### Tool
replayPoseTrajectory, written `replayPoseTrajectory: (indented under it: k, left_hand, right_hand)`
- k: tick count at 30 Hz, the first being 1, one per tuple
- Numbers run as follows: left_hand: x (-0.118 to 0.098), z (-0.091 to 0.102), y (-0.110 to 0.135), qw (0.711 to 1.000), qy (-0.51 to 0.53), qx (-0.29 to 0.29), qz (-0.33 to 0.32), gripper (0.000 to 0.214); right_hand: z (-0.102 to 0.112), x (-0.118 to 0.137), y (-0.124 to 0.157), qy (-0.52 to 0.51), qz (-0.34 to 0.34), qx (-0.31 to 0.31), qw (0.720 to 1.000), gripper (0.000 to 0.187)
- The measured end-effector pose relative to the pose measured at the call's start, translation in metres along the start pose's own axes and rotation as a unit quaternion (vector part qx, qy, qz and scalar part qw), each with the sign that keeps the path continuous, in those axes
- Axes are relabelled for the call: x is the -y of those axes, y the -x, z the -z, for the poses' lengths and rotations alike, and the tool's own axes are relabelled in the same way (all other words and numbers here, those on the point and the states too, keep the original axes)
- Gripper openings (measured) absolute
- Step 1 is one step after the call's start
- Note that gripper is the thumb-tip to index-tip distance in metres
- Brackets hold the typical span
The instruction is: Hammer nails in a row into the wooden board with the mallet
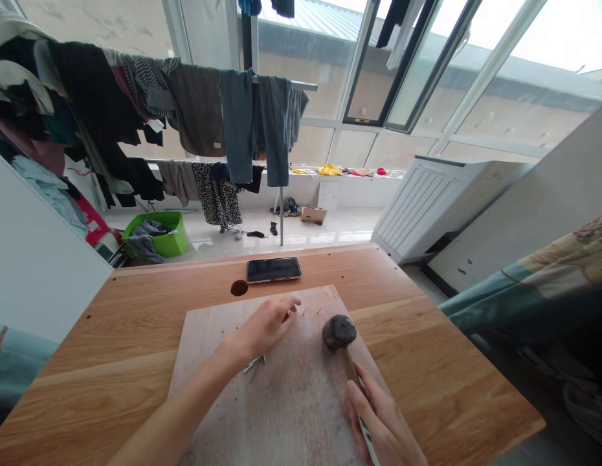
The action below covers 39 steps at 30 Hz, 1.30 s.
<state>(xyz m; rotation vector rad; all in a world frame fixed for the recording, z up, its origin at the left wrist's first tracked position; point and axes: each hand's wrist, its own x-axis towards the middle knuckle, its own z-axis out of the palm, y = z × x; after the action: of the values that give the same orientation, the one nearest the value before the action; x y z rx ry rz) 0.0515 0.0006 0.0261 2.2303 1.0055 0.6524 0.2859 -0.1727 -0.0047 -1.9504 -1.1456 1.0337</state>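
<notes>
My right hand is closed around the handle of a mallet. Its dark, round head hovers over or rests on the right part of a pale wooden board; I cannot tell which. Over the board's upper middle is my left hand, its fingers curled together; whatever they pinch is hidden or too small to name. Just right of those fingertips a thin nail stands in the board, with a second nail beside it. Several loose nails lie below my left wrist. Small dark holes dot the board's left side.
The board lies on a wooden table. Beyond its far edge a phone lies near a round hole in the tabletop. Behind the table are a clothes rack with hanging laundry, a green tub and a white ridged cabinet.
</notes>
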Motion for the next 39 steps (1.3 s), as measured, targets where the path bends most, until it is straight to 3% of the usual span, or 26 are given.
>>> replayPoseTrajectory:
  k: [7,13,18,24,34,39]
  left_hand:
    - [0.017,-0.011,0.008,0.992,0.105,-0.066,0.024,0.026]
    - [0.022,-0.017,0.007,0.985,0.132,-0.097,0.052,0.026]
    - [0.020,-0.017,0.006,0.981,0.149,-0.105,0.067,0.028]
    - [0.016,-0.014,0.004,0.979,0.162,-0.112,0.052,0.028]
    - [0.016,-0.014,0.002,0.978,0.169,-0.109,0.050,0.036]
    - [0.014,-0.002,0.009,0.990,0.103,-0.083,0.047,0.041]
  right_hand:
    - [0.001,0.004,0.001,-0.038,-0.001,0.010,0.999,0.074]
    - [-0.011,0.063,0.003,-0.108,0.072,0.117,0.985,0.058]
    - [-0.031,0.094,-0.007,-0.146,0.102,0.144,0.973,0.052]
    - [-0.045,0.088,-0.015,-0.141,0.095,0.182,0.969,0.050]
    - [-0.056,0.080,-0.013,-0.156,0.096,0.162,0.970,0.052]
    - [-0.051,0.075,-0.011,-0.173,0.103,0.160,0.966,0.054]
